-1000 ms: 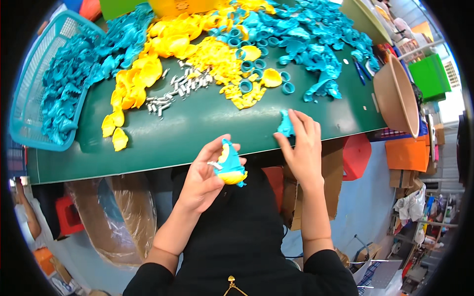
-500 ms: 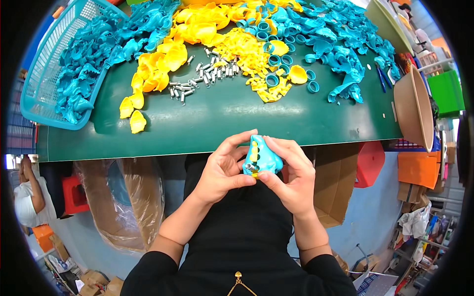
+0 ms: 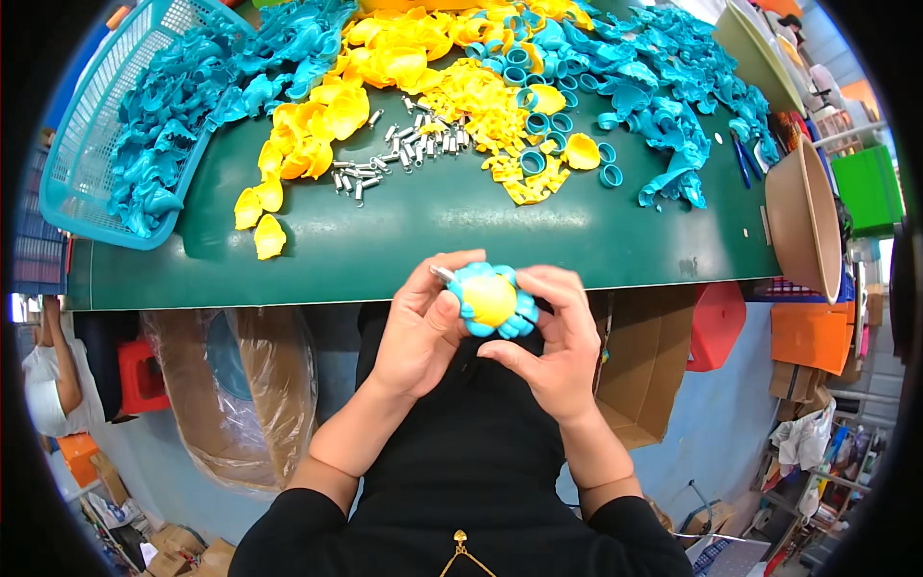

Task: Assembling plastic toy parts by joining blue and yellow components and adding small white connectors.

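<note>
In front of my body, just off the table's near edge, my left hand (image 3: 423,327) grips a small blue plastic toy figure (image 3: 524,313) with a round yellow belly facing up. From its upper left side pokes a small silver metal spring (image 3: 442,273), close to my left index finger. My right hand (image 3: 558,346) curves loosely around the toy's right side, thumb and fingers apart, the index finger blurred. Whether its fingertips touch the toy I cannot tell. Beyond lie several silver springs (image 3: 423,144), small yellow pieces (image 3: 471,101) and blue rings (image 3: 532,162).
On the green table (image 3: 404,240) are yellow shells (image 3: 303,144) and a pile of blue parts (image 3: 663,87). A blue basket (image 3: 72,183) of blue parts stands left. At right are a beige tub (image 3: 803,221) and blue-handled pliers (image 3: 742,159). Cardboard boxes (image 3: 649,365) sit below.
The toy has turned so its yellow belly faces up, the spring now sticking out at the left. My right hand has loosened from the toy, its thumb moving away; my left hand still holds it.
</note>
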A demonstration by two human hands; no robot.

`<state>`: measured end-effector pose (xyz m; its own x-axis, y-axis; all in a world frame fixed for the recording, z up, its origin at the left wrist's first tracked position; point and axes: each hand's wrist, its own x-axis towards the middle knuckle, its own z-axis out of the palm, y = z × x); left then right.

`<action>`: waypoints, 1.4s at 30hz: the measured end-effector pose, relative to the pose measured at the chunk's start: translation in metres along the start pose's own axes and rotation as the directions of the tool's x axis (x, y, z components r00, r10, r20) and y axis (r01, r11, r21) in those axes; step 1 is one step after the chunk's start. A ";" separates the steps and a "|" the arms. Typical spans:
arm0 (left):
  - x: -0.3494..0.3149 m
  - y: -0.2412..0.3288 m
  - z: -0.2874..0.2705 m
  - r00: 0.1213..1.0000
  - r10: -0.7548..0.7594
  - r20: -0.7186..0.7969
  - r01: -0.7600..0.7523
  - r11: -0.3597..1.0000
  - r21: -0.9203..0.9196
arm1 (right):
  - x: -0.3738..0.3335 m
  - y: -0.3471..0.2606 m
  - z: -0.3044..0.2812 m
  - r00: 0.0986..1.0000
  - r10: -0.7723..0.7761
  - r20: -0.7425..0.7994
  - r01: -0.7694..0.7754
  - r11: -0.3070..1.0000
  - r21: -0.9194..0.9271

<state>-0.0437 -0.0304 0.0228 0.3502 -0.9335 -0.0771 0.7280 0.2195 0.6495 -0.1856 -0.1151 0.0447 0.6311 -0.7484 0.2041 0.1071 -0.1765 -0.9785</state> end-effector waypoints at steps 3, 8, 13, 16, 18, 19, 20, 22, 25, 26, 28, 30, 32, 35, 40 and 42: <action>-0.003 -0.007 -0.001 0.999 -0.024 -0.039 0.024 1.000 -0.018 | -0.002 0.008 -0.002 0.996 -0.081 -0.042 0.080 0.996 -0.029; 0.003 -0.008 -0.005 0.974 0.202 0.108 -0.205 0.979 0.019 | -0.001 0.015 -0.001 0.999 -0.010 -0.044 0.021 0.963 0.268; 0.013 -0.009 -0.001 0.933 0.358 0.038 -0.359 0.933 0.028 | 0.015 0.034 0.002 0.998 -0.057 0.002 0.048 0.865 0.499; 0.019 0.014 -0.011 0.893 0.413 0.180 -0.438 0.701 0.563 | 0.032 0.018 0.001 0.997 -0.032 -0.072 0.056 0.928 0.368; 0.020 0.014 -0.019 0.919 0.363 0.154 -0.385 0.742 0.549 | 0.042 0.028 -0.005 0.996 -0.058 0.062 0.039 0.961 0.273; 0.021 0.013 -0.022 0.941 0.313 0.126 -0.330 0.780 0.531 | 0.044 0.031 -0.006 0.978 -0.069 0.199 0.034 0.984 0.174; 0.021 0.012 -0.021 0.941 0.318 0.116 -0.331 0.790 0.516 | 0.044 0.029 -0.003 0.983 -0.027 0.182 -0.016 0.972 0.234; 0.023 0.008 -0.010 0.938 0.328 0.114 -0.336 0.773 0.538 | 0.043 0.032 0.000 0.987 -0.019 0.159 -0.025 0.961 0.274; 0.025 0.008 -0.013 0.938 0.322 0.128 -0.336 0.759 0.558 | 0.041 0.031 0.003 0.991 -0.011 0.133 -0.031 0.949 0.315; 0.024 0.008 -0.014 0.937 0.327 0.127 -0.340 0.759 0.555 | 0.040 0.029 0.002 0.991 -0.014 0.131 -0.028 0.948 0.316; 0.024 0.008 -0.015 0.935 0.331 0.127 -0.344 0.760 0.551 | 0.041 0.028 0.002 0.990 -0.048 0.134 0.006 0.955 0.296; 0.023 0.007 -0.014 0.898 0.413 0.153 -0.416 0.680 0.604 | 0.039 0.028 0.002 0.988 -0.077 0.133 0.038 0.961 0.274; 0.026 0.010 -0.017 0.901 0.399 0.170 -0.414 0.675 0.610 | 0.044 0.032 0.002 0.986 -0.052 0.161 -0.003 0.945 0.326; 0.027 0.021 -0.019 0.922 0.337 0.193 -0.377 0.659 0.651 | 0.043 0.035 -0.002 0.977 -0.006 0.214 -0.073 0.930 0.360; 0.028 0.019 -0.015 0.935 0.303 0.184 -0.351 0.726 0.592 | 0.034 0.030 0.000 0.994 0.001 0.112 -0.016 0.991 0.136; 0.034 0.019 -0.015 0.908 0.400 0.125 -0.384 0.674 0.631 | 0.062 0.022 -0.023 1.000 0.023 0.015 -0.025 0.986 0.165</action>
<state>-0.0091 -0.0541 0.0209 0.5352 -0.7953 0.2846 -0.0156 0.3276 0.9447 -0.1618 -0.1804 0.0365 0.6450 -0.7424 0.1809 0.2167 -0.0494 -0.9750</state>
